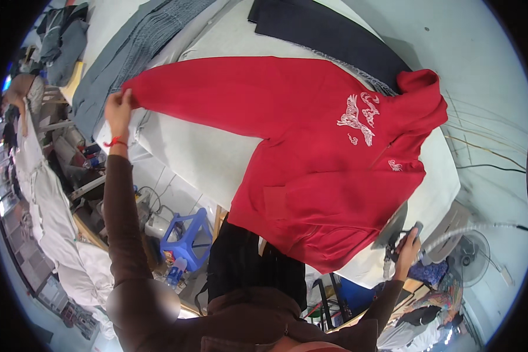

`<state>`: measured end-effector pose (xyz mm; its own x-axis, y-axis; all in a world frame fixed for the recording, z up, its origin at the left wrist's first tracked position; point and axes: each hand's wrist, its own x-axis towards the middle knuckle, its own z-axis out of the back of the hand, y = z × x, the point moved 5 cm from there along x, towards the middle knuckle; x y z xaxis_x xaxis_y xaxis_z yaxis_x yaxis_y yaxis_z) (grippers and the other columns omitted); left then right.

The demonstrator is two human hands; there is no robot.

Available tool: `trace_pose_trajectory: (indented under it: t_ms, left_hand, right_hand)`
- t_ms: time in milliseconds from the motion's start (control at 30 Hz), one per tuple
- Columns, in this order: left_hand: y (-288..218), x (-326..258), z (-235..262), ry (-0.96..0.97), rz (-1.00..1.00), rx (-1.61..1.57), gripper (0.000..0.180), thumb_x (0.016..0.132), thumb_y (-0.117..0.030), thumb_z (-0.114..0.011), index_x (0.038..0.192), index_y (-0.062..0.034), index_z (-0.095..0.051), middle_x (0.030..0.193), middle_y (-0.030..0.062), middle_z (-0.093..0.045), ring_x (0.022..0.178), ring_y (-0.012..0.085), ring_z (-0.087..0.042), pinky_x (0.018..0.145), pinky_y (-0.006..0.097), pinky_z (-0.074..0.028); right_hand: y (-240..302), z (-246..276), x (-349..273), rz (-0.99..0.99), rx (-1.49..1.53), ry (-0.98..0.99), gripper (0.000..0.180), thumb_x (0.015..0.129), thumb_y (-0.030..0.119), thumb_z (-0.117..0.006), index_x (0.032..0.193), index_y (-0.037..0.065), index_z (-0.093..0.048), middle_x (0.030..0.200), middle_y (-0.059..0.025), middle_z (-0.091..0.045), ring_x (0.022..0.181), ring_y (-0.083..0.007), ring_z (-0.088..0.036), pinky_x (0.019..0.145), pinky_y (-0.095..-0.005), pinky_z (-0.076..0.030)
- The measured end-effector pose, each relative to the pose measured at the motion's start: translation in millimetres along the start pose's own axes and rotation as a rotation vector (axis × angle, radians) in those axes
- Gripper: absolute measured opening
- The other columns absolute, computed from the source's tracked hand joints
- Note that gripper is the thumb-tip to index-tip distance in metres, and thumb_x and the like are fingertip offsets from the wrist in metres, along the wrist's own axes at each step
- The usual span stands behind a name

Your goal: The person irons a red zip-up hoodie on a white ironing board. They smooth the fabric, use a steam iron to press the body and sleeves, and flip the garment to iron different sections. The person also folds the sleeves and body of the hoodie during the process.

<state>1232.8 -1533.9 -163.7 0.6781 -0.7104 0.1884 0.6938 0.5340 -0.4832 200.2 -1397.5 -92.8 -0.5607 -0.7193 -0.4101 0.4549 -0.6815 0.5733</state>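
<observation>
A red hooded jacket (311,141) with white animal prints lies spread over a white padded table (188,141). Its sleeve stretches out to the left, where my left hand (118,111) pinches the cuff. At the lower right, my right hand (406,255) is closed round the handle of a steam iron (393,229). The iron's flat metal plate is beside the jacket's lower right edge; whether it touches the cloth I cannot tell. A pale hose runs from the iron toward the right.
Grey knitted garments (141,47) lie at the table's far left, and dark folded cloth (328,35) at its far edge. Below the table stands a blue plastic stool (188,234). A fan (468,258) is at right. Another person (26,94) works at far left beside white cloth (47,182).
</observation>
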Motion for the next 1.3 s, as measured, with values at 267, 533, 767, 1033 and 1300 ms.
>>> trace_pose_trajectory:
  t_ms: [267,533,767,1033,1300]
  left_hand:
    - [-165,-171,-16,0.233,-0.179,-0.159,0.015,0.1,-0.014,-0.079,0.109,-0.0028,-0.075,0.105,0.011,-0.075,0.096,0.0273,-0.071,0.09,0.042,-0.056]
    - [-282,-408,-62,0.765,-0.316,-0.229,0.028,0.087,-0.018,-0.089,0.106,-0.0069,-0.071,0.106,0.0115,-0.065,0.103,0.0376,-0.061,0.089,0.048,-0.047]
    - [-270,-419,-69,0.842,-0.009,-0.563,0.019,0.099,0.0,-0.075,0.115,-0.0001,-0.064,0.116,0.0185,-0.07,0.102,0.0329,-0.074,0.083,0.037,-0.059]
    - [-262,-434,-62,1.006,0.032,-0.501,0.037,0.097,0.007,-0.072,0.132,-0.0012,-0.076,0.123,0.0108,-0.063,0.097,0.0152,-0.062,0.082,0.028,-0.052]
    - [-254,-430,-61,1.14,0.006,-0.494,0.071,0.092,0.01,-0.074,0.158,-0.009,-0.06,0.155,0.0146,-0.052,0.091,0.0148,-0.062,0.073,0.026,-0.055]
  right_hand:
    - [103,-63,-38,0.201,-0.176,0.01,0.048,0.116,0.044,-0.058,0.096,0.001,-0.066,0.073,-0.0036,-0.063,0.065,-0.0145,-0.059,0.06,-0.0341,-0.046]
    - [166,-194,-124,0.371,-0.252,0.241,0.044,0.103,0.039,-0.076,0.107,-0.004,-0.067,0.078,-0.0293,-0.07,0.075,-0.0519,-0.073,0.062,-0.0537,-0.054]
    - [147,-245,-134,0.459,-0.445,0.293,0.053,0.1,0.054,-0.075,0.102,0.002,-0.065,0.066,-0.0245,-0.069,0.064,-0.0483,-0.072,0.057,-0.0576,-0.056]
    - [153,-256,-143,0.518,-0.493,0.286,0.059,0.099,0.062,-0.074,0.094,0.004,-0.066,0.061,-0.0212,-0.068,0.057,-0.0402,-0.073,0.051,-0.0509,-0.057]
    - [177,-272,-133,0.549,-0.487,0.291,0.061,0.1,0.063,-0.072,0.097,0.003,-0.067,0.063,-0.021,-0.07,0.059,-0.0405,-0.075,0.053,-0.051,-0.06]
